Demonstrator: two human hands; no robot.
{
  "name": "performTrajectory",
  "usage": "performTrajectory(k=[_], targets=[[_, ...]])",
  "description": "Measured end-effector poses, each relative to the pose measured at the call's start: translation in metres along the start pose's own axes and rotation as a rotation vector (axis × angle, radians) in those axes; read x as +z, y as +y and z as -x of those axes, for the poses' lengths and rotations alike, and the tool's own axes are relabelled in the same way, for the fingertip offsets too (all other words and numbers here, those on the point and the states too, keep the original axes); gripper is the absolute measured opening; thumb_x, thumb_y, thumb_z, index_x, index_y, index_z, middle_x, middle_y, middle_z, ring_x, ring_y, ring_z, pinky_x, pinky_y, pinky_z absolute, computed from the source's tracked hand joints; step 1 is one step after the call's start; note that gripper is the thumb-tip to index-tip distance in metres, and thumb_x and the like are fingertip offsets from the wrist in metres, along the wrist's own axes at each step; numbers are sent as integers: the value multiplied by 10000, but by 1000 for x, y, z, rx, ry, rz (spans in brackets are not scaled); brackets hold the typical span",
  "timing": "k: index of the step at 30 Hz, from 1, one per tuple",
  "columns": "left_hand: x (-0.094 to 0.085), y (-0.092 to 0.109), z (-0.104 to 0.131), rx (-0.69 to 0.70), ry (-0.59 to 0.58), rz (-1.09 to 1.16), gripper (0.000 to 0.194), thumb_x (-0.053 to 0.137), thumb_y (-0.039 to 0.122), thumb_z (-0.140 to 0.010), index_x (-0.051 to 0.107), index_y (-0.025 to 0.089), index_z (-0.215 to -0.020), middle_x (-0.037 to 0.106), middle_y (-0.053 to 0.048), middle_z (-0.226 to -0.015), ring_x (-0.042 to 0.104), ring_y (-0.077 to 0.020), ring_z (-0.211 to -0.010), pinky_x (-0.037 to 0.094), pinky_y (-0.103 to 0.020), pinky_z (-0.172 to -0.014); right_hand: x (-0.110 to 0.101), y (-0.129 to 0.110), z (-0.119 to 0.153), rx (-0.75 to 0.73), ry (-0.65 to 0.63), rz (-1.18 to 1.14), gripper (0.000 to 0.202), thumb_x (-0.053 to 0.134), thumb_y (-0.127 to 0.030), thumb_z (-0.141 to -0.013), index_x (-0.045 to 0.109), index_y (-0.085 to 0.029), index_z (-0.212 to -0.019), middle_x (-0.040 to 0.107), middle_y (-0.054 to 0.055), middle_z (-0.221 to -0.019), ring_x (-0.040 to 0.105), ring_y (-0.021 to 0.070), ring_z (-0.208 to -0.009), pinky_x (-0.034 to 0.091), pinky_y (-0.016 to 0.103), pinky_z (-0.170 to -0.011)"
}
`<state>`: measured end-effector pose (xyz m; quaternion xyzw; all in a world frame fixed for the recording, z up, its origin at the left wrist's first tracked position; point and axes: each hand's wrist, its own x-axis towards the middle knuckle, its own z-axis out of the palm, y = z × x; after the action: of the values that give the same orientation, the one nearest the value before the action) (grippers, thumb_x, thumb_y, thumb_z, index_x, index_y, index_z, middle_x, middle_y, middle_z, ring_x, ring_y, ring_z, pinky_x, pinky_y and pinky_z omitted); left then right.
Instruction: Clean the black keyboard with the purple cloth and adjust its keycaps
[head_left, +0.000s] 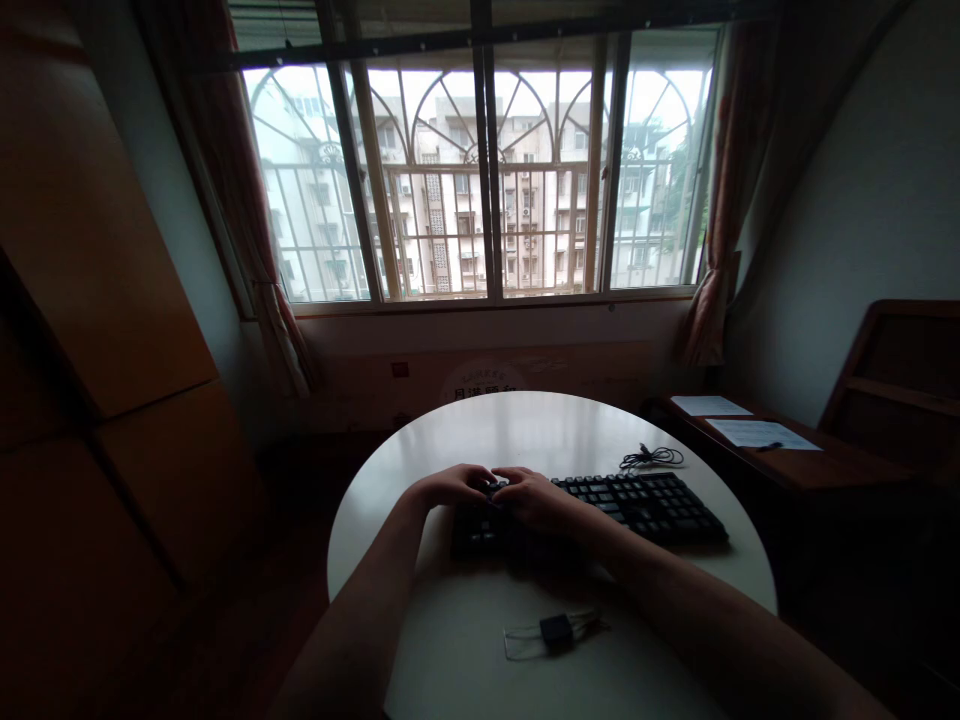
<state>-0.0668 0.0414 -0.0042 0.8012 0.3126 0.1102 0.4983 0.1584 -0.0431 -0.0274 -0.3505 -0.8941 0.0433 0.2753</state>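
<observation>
A black keyboard [652, 505] lies across the round white table, its left part mostly covered by my hands. Over that left part, my left hand [459, 484] has its fingers curled, thumb and fingertips close together. My right hand [534, 498] meets it from the right, fingers bent and nearly touching the left fingertips. Something small and dark shows between the fingertips, too dim and hidden to name. Nearer to me, a wire keycap puller [556, 630] with a black handle lies on the tabletop, apart from both hands.
Behind the keyboard's right end, a coiled black cable [651, 458] rests on the white table [435, 620]. To the right, a brown wooden bench [847, 465] holds paper sheets [761, 433] and a dark pen. A wooden cabinet [105, 300] stands left; barred windows are ahead.
</observation>
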Motion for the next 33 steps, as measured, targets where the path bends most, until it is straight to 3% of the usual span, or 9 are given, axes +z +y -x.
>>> performTrajectory(k=[6, 15, 27, 33], targets=[[-3, -6, -2, 14, -15, 8, 535, 813, 343, -658, 653, 159, -1134, 676, -93, -1117, 618, -264, -1051, 464, -391, -936, 4, -2, 0, 74, 31, 54, 405, 565, -152, -809, 690, -258, -1179, 491, 87, -1446, 453, 306, -1316, 380, 467, -1083], [-1, 1, 2, -5, -25, 12, 516, 809, 345, -671, 656, 156, -1127, 686, -84, -1082, 630, -257, -1025, 477, -379, -909, 7, 0, 1, 89, 43, 69, 427, 580, -135, -770, 678, -248, -1170, 468, 76, -1466, 409, 307, -1346, 369, 480, -1091], [-1, 0, 2, 1, -15, 0, 530, 816, 342, -669, 653, 162, -1141, 689, -87, -1077, 632, -263, -1031, 483, -381, -908, 10, 5, 1, 84, 71, -18, 328, 576, -133, -783, 728, -237, -1054, 496, 83, -1442, 446, 292, -1324, 395, 463, -1077], [-3, -8, -2, 9, -15, 19, 526, 811, 330, -674, 648, 167, -1147, 692, -79, -1069, 632, -257, -1033, 485, -372, -910, 11, 3, 1, 111, 85, -8, 330, 566, -153, -804, 712, -239, -1088, 518, 84, -1423, 476, 283, -1302, 406, 444, -1070]])
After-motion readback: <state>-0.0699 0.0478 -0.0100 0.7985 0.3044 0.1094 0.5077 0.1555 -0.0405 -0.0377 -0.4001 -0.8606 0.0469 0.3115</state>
